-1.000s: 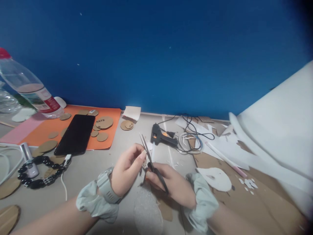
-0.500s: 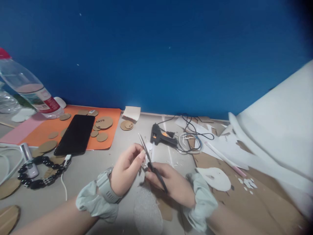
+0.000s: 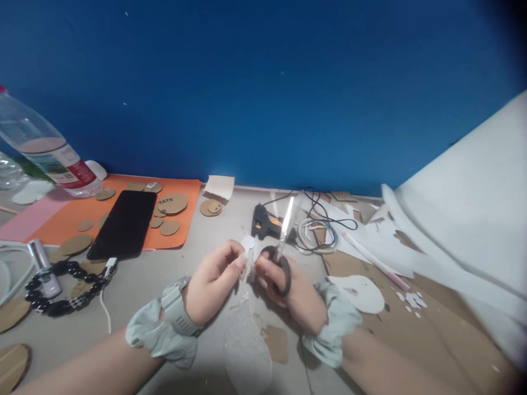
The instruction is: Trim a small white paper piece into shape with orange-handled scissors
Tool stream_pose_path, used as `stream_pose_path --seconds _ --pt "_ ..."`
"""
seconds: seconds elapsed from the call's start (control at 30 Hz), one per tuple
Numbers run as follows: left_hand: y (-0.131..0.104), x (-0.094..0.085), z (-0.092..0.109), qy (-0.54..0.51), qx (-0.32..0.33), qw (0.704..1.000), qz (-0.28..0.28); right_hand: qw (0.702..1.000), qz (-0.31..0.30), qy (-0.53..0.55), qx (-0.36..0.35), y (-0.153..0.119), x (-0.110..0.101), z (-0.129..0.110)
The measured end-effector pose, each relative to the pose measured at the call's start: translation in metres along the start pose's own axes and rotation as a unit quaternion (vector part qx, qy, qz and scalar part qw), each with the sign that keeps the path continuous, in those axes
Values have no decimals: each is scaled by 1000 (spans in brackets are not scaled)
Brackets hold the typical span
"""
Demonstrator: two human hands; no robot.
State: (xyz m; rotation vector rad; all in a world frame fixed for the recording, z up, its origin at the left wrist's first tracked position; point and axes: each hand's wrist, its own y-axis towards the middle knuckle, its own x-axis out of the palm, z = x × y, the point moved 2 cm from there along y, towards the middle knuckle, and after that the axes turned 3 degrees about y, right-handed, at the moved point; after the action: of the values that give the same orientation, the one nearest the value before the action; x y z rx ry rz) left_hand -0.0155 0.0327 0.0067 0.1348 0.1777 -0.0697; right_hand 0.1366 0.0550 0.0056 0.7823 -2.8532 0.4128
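Observation:
My left hand [image 3: 216,280], with a watch at its wrist, is closed in a pinch on a small pale piece [image 3: 249,263] in the centre. Close to its right, my right hand [image 3: 288,280] has its fingers in the black handles of the scissors [image 3: 285,236]. The blades point up and away. Its thumb and fingertips are near the right side of the small piece; whether they touch it is unclear. Below the hands lie a whitish speckled oval piece [image 3: 247,351] and a small brown cardboard piece [image 3: 275,343].
A black glue gun [image 3: 265,222] with cables lies beyond my hands. On the left are a phone [image 3: 124,225], cardboard discs [image 3: 175,203], a beaded bracelet and a bottle [image 3: 53,153]. Paper, a white cutout [image 3: 362,293] and small scraps lie on the right.
The scissors have swung in my right hand, from pointing toward my left hand to pointing up and slightly right. The small piece by my left fingertips shows more clearly.

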Motion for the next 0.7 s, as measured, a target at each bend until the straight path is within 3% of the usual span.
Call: stream_pose_path --seconds 0.13,0.27,0.7 --pt "1 3 1 37 1 999 -38 998 44 1 -35 2 -4 -2" --pt "1 5 0 57 -15 996 -68 998 35 -14 -43 1 -2 0" --pt "2 6 1 71 -17 994 -77 994 30 -85 -65 1 -2 -3"
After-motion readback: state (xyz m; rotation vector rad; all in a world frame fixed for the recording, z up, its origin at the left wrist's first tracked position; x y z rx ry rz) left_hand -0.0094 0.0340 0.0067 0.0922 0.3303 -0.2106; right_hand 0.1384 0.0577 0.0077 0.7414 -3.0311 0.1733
